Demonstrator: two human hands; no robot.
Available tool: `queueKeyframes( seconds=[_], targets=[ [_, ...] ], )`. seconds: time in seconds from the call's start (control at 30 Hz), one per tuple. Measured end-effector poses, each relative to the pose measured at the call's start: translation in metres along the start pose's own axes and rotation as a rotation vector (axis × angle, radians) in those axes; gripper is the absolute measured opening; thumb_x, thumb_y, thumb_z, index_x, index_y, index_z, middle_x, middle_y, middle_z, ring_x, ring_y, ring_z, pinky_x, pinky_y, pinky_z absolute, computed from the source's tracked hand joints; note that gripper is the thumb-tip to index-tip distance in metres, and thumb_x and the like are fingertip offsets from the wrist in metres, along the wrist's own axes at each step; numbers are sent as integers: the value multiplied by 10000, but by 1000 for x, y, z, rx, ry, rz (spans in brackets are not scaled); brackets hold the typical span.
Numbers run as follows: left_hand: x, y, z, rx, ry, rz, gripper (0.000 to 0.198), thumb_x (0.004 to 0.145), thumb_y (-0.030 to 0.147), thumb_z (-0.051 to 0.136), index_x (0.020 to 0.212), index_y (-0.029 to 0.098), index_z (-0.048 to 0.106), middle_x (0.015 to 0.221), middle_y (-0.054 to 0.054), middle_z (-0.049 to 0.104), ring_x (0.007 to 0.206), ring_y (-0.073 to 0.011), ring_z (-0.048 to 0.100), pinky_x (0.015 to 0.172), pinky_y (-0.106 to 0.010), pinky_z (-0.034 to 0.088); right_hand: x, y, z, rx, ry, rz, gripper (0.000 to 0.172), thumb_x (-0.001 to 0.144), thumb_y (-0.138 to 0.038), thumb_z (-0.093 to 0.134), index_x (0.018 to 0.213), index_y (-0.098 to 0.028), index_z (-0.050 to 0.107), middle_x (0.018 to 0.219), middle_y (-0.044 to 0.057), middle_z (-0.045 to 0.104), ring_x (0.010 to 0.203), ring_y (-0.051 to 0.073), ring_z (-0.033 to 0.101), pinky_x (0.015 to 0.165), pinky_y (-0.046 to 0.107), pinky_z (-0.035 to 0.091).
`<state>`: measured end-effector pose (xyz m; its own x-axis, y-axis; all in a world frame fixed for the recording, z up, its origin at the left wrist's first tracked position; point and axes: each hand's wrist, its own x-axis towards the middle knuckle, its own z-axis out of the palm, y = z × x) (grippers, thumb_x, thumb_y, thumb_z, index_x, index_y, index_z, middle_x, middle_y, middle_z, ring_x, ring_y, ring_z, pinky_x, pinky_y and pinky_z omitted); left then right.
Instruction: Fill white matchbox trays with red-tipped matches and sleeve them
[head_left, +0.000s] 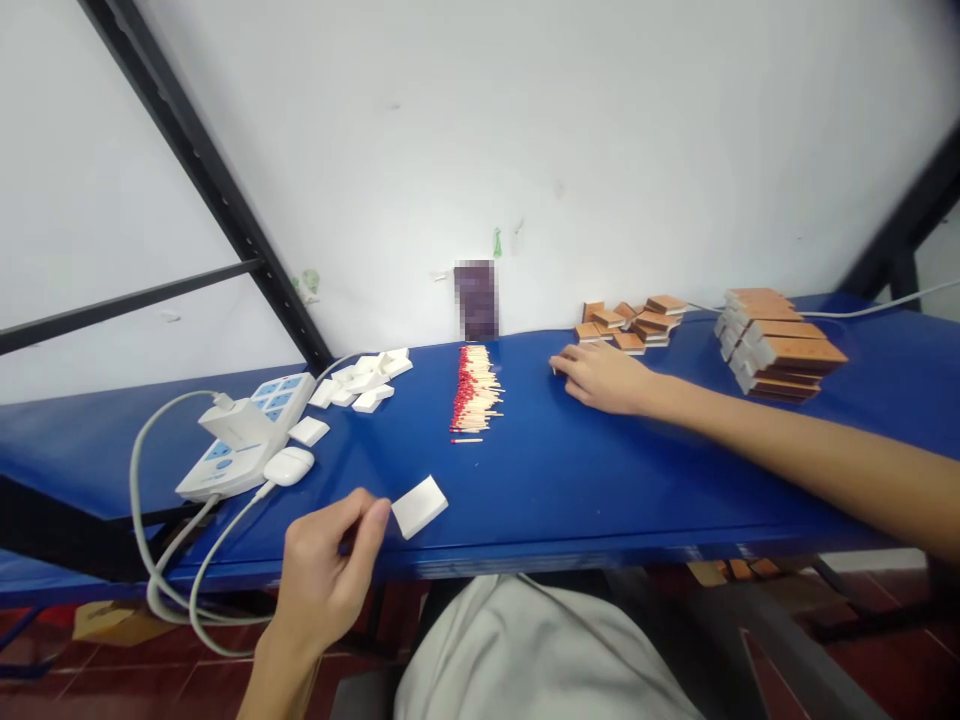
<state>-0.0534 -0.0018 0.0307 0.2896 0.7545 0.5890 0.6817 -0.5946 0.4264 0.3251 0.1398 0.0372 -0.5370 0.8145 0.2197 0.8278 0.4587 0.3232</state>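
Observation:
My left hand (330,565) is closed near the front edge of the blue table, thumb against the bent index finger. A small white box (420,507), like a matchbox tray, shows at the tips of these fingers and seems pinched at its left corner. My right hand (606,379) lies low over the table, its fingers curled inward; a tiny pale bit shows at the fingertips, too small to name. Between the hands is a row of red-headed matches (474,390), with a single match (466,441) lying just in front of it.
Several white trays (364,380) lie back left, near a power strip (244,435) with a plugged-in charger, cables and a white case (289,466). Brown-topped matchbox covers (637,325) lie by the wall; more are stacked (780,345) at right. A blurred dark rectangle (476,300) stands behind the matches.

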Motion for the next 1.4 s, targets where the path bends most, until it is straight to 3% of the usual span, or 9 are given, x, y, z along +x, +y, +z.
queueKeyframes(
  seconds=[0.07, 0.2, 0.43, 0.67, 0.8, 0.97, 1.2, 1.3, 1.4],
  targets=[
    [2, 3, -2, 73, -136, 23, 90, 922, 292, 574, 908, 203, 572, 806, -14, 575, 719, -162, 532, 668, -279, 435, -21, -16, -14, -34, 23, -63, 283, 936, -238, 433, 1095, -122, 636, 993, 156, 652, 856, 272, 595, 769, 387, 377],
    [7, 4, 0, 156, -307, 24, 267, 934, 374, 577, 1170, 248, 587, 1151, -78, 594, 1033, -247, 564, 900, -374, 462, -39, -42, -39, -32, 112, -120, 209, 917, -224, 474, 1011, -140, 641, 996, 136, 659, 846, 256, 585, 744, 369, 347],
    [23, 16, 14, -60, -420, 49, 299, 1032, 290, 400, 1217, 241, 630, 1132, -69, 680, 1037, -221, 599, 958, -377, 468, -11, -86, -59, 316, 191, -86, 285, 803, -398, 618, 972, -177, 679, 941, 78, 694, 783, 222, 599, 698, 325, 354],
    [53, 24, 35, -17, -463, 96, 325, 1047, 293, 371, 1267, 274, 609, 1162, -27, 688, 1066, -211, 608, 1019, -387, 429, 14, -105, -37, 511, 139, -244, 247, 924, -230, 480, 1046, -191, 692, 1001, 65, 683, 837, 185, 616, 707, 296, 398],
    [52, 15, 28, 75, -421, 98, 310, 1043, 322, 382, 1238, 261, 614, 1151, -45, 662, 1064, -219, 593, 968, -377, 455, 13, -104, -30, 561, 126, -276, 310, 946, -203, 466, 1156, -196, 694, 1019, 74, 656, 920, 197, 611, 775, 310, 439],
    [37, 6, 16, -24, -532, 144, 260, 1028, 318, 451, 1244, 306, 594, 1184, -6, 667, 1132, -192, 582, 1092, -378, 358, 11, -105, -30, 533, 111, -310, 321, 958, -233, 467, 1169, -214, 708, 946, 70, 622, 879, 200, 593, 741, 311, 446],
    [32, 4, 19, -81, -471, 241, 190, 1012, 188, 472, 1089, 261, 629, 1077, -6, 673, 1004, -161, 598, 966, -316, 394, 10, -105, -28, 539, 96, -265, 360, 959, -251, 465, 1266, -206, 649, 1004, 82, 615, 911, 213, 581, 762, 327, 460],
    [31, 3, 22, -93, -342, 306, 174, 986, 144, 513, 1062, 243, 634, 996, -2, 684, 908, -150, 596, 886, -303, 403, 11, -105, -27, 531, 90, -266, 368, 963, -271, 467, 1281, -195, 635, 1025, 95, 607, 920, 225, 576, 768, 343, 467],
    [31, 1, 24, -4, -176, 249, 183, 981, 148, 515, 1087, 232, 638, 939, 4, 696, 787, -141, 559, 810, -300, 398, 11, -105, -26, 545, 105, -271, 360, 963, -267, 470, 1267, -192, 646, 1021, 100, 601, 918, 226, 577, 775, 346, 469]
  ],
)
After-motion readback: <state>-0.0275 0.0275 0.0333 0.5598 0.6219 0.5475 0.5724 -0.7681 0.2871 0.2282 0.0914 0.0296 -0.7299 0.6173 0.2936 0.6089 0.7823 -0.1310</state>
